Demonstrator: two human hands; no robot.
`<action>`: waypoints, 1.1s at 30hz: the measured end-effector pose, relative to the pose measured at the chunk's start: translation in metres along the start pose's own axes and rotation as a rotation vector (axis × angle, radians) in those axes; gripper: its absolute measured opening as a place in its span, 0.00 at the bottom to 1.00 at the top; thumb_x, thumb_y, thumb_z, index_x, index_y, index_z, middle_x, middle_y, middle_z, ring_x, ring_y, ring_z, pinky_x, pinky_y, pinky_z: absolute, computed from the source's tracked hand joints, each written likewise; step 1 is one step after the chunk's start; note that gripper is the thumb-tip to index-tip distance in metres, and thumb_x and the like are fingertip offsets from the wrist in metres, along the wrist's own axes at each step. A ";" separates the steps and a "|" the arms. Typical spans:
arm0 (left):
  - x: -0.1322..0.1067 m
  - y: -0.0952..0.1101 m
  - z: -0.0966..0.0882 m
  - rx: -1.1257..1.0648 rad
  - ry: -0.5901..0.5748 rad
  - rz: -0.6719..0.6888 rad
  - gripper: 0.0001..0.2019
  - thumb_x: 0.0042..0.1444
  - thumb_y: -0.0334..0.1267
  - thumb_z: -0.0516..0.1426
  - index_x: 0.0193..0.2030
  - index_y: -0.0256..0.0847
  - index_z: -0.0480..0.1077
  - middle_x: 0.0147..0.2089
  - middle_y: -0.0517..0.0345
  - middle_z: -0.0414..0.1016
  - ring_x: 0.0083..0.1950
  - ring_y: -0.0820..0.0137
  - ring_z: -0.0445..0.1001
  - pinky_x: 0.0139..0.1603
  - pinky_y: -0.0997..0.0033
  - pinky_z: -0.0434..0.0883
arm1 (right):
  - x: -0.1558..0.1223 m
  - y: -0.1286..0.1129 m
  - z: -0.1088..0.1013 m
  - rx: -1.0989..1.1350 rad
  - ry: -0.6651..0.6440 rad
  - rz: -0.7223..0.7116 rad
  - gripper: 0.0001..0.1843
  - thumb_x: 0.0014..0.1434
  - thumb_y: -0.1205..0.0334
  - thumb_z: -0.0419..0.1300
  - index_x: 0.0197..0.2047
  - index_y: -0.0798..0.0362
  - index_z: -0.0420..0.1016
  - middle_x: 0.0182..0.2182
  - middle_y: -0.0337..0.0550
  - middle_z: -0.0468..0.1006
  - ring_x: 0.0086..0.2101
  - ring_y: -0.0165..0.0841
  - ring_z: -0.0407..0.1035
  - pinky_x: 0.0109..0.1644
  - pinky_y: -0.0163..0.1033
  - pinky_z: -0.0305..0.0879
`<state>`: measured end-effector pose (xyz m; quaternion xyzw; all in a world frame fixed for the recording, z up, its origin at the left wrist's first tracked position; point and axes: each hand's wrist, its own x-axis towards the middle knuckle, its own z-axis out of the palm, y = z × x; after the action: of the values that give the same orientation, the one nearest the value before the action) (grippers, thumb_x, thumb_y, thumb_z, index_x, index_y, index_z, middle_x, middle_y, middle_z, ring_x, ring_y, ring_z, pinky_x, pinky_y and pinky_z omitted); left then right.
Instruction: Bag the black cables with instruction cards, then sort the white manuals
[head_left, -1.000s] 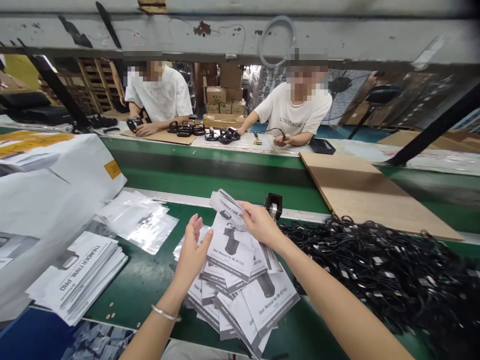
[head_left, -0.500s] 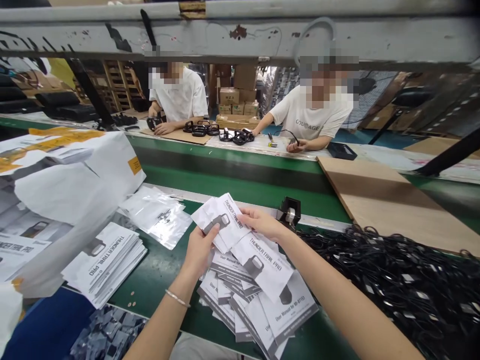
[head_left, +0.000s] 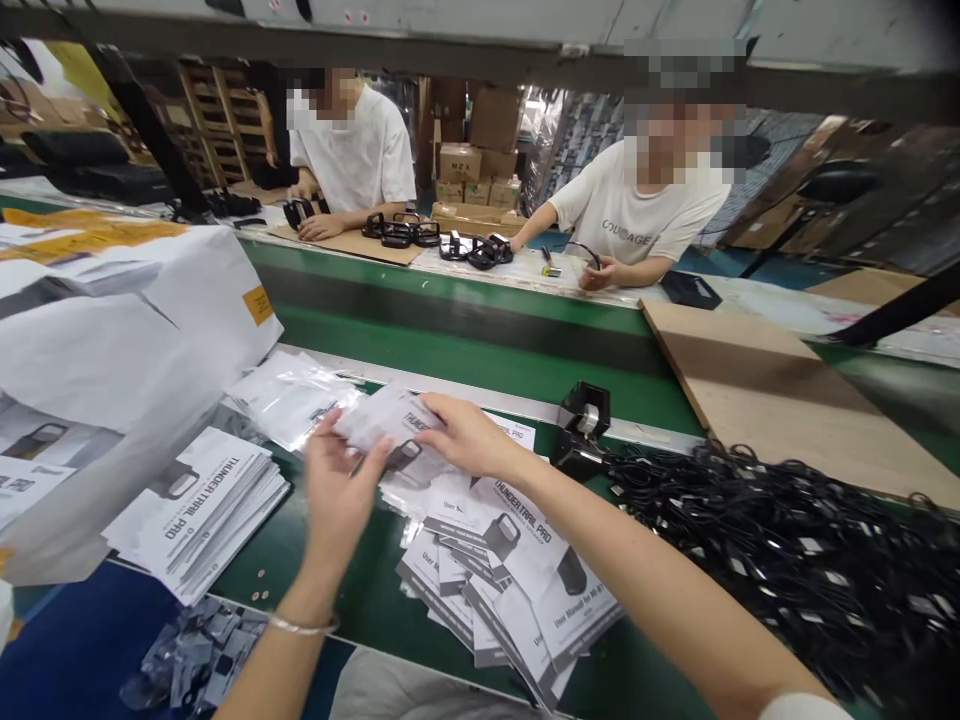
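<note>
Both my hands hold one printed manual booklet (head_left: 390, 422) above the green table, motion-blurred. My left hand (head_left: 337, 490) pinches its near left edge, and my right hand (head_left: 461, 435) grips its right side from above. Under them lies a fanned pile of bagged user manuals (head_left: 510, 570) printed "THUNDER TRAIL PRO". A second neat stack of the same manuals (head_left: 199, 510) lies to the left.
Clear plastic bags (head_left: 289, 395) lie behind the stack. A big white sack (head_left: 112, 330) fills the left. A heap of black cables (head_left: 772, 550) covers the right, beside a black tape dispenser (head_left: 581, 428) and a brown board (head_left: 757, 400). Two people in white shirts work opposite.
My right hand lifted a manual off the pile, my left hand took hold too, and both carried it leftward. The camera view shifted as well.
</note>
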<state>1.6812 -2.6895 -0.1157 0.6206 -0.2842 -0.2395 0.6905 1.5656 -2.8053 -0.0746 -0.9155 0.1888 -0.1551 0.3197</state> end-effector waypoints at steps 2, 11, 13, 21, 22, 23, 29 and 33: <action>0.003 0.000 -0.025 0.182 0.101 0.180 0.41 0.40 0.38 0.66 0.60 0.48 0.50 0.54 0.55 0.66 0.57 0.64 0.65 0.58 0.64 0.60 | 0.012 -0.014 0.007 -0.218 -0.096 -0.130 0.12 0.57 0.70 0.54 0.45 0.53 0.68 0.41 0.42 0.74 0.41 0.35 0.68 0.42 0.37 0.62; -0.001 -0.043 -0.054 0.384 0.008 -0.194 0.14 0.44 0.45 0.62 0.35 0.39 0.72 0.37 0.53 0.77 0.44 0.57 0.73 0.52 0.56 0.67 | -0.056 -0.028 -0.013 -0.394 -0.125 -0.033 0.26 0.60 0.53 0.54 0.56 0.61 0.61 0.51 0.54 0.70 0.51 0.42 0.63 0.55 0.48 0.58; 0.000 -0.042 -0.054 0.302 0.064 -0.246 0.15 0.45 0.45 0.61 0.37 0.39 0.72 0.40 0.53 0.77 0.47 0.58 0.73 0.54 0.57 0.66 | -0.101 -0.027 -0.013 -0.435 -0.155 0.042 0.36 0.57 0.48 0.54 0.62 0.60 0.52 0.58 0.57 0.61 0.58 0.45 0.54 0.59 0.54 0.52; -0.004 -0.025 -0.065 -0.067 0.011 -0.573 0.14 0.52 0.32 0.57 0.47 0.38 0.69 0.44 0.50 0.77 0.40 0.64 0.77 0.39 0.66 0.76 | -0.161 0.001 0.040 -0.691 -0.182 0.250 0.31 0.50 0.80 0.44 0.59 0.71 0.59 0.56 0.65 0.63 0.56 0.47 0.58 0.57 0.54 0.59; -0.007 -0.023 -0.067 -0.103 0.019 -0.633 0.15 0.52 0.32 0.57 0.48 0.39 0.70 0.44 0.50 0.78 0.39 0.64 0.78 0.37 0.68 0.77 | -0.157 0.002 0.038 -0.662 -0.139 0.266 0.30 0.50 0.80 0.43 0.58 0.69 0.61 0.54 0.63 0.66 0.54 0.44 0.62 0.55 0.51 0.63; -0.010 -0.022 -0.068 -0.132 0.023 -0.692 0.15 0.52 0.32 0.57 0.48 0.39 0.70 0.43 0.51 0.78 0.38 0.65 0.78 0.36 0.69 0.77 | -0.151 0.003 0.035 -0.623 -0.076 0.281 0.29 0.51 0.80 0.42 0.57 0.67 0.62 0.52 0.60 0.69 0.51 0.42 0.65 0.53 0.48 0.66; -0.020 -0.018 -0.072 -0.132 0.005 -0.846 0.14 0.55 0.38 0.56 0.48 0.37 0.70 0.40 0.48 0.79 0.37 0.63 0.78 0.35 0.67 0.77 | -0.093 -0.017 0.049 -0.432 0.181 0.032 0.24 0.58 0.77 0.45 0.50 0.48 0.70 0.55 0.46 0.68 0.58 0.39 0.55 0.62 0.55 0.49; -0.022 -0.018 -0.070 -0.137 -0.026 -0.856 0.18 0.57 0.49 0.52 0.47 0.38 0.70 0.43 0.47 0.78 0.39 0.61 0.78 0.34 0.65 0.77 | -0.055 -0.033 0.072 -0.426 -0.172 -0.215 0.23 0.59 0.69 0.50 0.58 0.49 0.61 0.58 0.50 0.62 0.60 0.45 0.48 0.61 0.64 0.37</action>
<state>1.7140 -2.6261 -0.1400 0.6322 0.0067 -0.5303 0.5648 1.5542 -2.7190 -0.1166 -0.9868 0.0911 -0.0664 0.1160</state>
